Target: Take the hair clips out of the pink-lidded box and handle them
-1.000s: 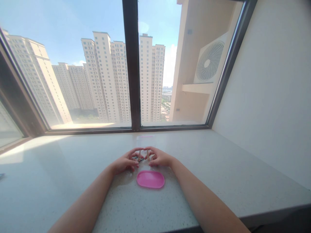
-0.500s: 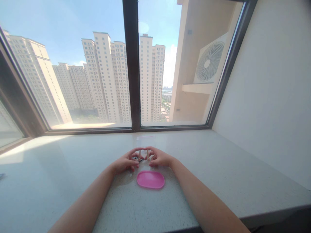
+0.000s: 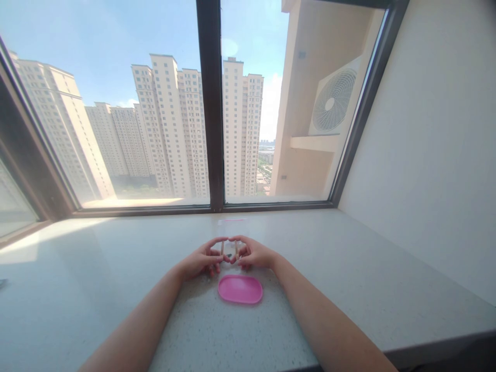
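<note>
My left hand (image 3: 203,257) pinches a short, thin, pale wooden piece (image 3: 222,248) upright between thumb and index finger. In my right hand (image 3: 253,253), a similar wooden piece (image 3: 236,249) is held the same way. The two index fingertips come together above, and a narrow gap separates the pieces. A small dark item (image 3: 229,256) shows low between the hands; its kind is too small to tell, and fingers partly hide it. Just nearer to me than both hands, a shallow pink oval tray (image 3: 240,289) lies flat on the pale speckled sill.
Beyond the hands lies a clear flat item with a pink strip (image 3: 232,220). The window frame (image 3: 217,208) bounds the sill at the back, a white wall (image 3: 426,155) at the right. A small object (image 3: 3,282) is cut off at the left edge.
The fingers of my left hand have shifted slightly, and less of the dark item shows beside them. Both wooden pieces stay pinched. The tray has not moved on the sill.
</note>
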The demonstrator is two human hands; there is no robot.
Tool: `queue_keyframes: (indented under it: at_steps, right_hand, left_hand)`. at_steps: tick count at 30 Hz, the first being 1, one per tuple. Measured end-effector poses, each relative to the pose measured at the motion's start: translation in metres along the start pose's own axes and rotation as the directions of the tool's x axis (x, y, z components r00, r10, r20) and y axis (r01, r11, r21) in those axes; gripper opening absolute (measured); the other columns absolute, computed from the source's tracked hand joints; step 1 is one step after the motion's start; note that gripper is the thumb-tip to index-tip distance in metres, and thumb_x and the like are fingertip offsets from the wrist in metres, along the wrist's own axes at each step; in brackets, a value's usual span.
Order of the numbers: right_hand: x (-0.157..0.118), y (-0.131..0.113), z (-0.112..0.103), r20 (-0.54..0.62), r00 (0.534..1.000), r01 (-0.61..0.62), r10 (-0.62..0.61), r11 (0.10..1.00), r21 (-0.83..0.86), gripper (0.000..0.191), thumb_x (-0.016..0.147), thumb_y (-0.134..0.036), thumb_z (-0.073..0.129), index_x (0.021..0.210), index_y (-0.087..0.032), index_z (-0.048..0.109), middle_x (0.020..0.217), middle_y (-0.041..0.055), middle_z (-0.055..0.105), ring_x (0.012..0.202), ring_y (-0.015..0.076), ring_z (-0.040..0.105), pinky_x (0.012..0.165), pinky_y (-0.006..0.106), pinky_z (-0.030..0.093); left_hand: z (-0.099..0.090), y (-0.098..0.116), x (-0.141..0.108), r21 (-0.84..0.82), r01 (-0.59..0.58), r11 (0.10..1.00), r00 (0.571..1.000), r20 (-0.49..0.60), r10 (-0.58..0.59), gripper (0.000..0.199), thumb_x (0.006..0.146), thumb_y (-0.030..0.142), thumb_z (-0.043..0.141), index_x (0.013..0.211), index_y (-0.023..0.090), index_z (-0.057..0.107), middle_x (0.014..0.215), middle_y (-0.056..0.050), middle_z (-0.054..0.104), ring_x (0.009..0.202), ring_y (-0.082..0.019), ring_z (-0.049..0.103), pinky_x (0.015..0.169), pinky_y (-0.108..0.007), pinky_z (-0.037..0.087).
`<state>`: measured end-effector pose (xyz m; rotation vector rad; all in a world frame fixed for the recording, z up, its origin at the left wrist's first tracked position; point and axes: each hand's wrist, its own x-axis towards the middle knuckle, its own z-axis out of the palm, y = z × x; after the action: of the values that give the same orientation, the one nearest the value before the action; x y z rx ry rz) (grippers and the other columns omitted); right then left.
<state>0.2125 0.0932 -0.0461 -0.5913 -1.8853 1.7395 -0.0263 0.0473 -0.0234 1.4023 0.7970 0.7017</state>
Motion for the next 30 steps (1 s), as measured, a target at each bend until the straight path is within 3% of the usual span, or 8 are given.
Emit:
queue_keyframes:
  at_steps: [13, 30]
  right_hand:
    - [-0.0012, -0.0062, 0.0038, -0.055, 0.998, -0.039, 0.036, 0.998, -0.058, 0.076, 0.067, -0.035, 0.077, 0.13, -0.02, 0.038, 0.081, 0.0058, 0.071, 0.052, 0.0124, 0.061, 0.05, 0.022, 0.047]
    - [-0.0003, -0.0067, 0.003, -0.044, 0.998, -0.039, 0.036, 0.997, -0.067, 0.075, 0.068, -0.034, 0.076, 0.13, -0.02, 0.036, 0.078, 0.0049, 0.071, 0.05, 0.0124, 0.061, 0.049, 0.023, 0.047]
  left_hand:
    - [0.0027, 0.0059, -0.0021, 0.042, 0.019, 0.999, 1.0, -0.002, -0.019, 0.071, 0.077, 0.029, 0.069, 0.137, 0.023, 0.033, 0.09, -0.01, 0.07, 0.052, -0.011, 0.06, 0.043, -0.017, 0.04]
    - [0.0002, 0.0027, -0.0012, 0.02, 0.031, 0.999, 1.0, -0.002, -0.031, 0.077, 0.072, 0.031, 0.074, 0.137, 0.023, 0.035, 0.086, -0.01, 0.071, 0.051, -0.011, 0.061, 0.045, -0.018, 0.04]
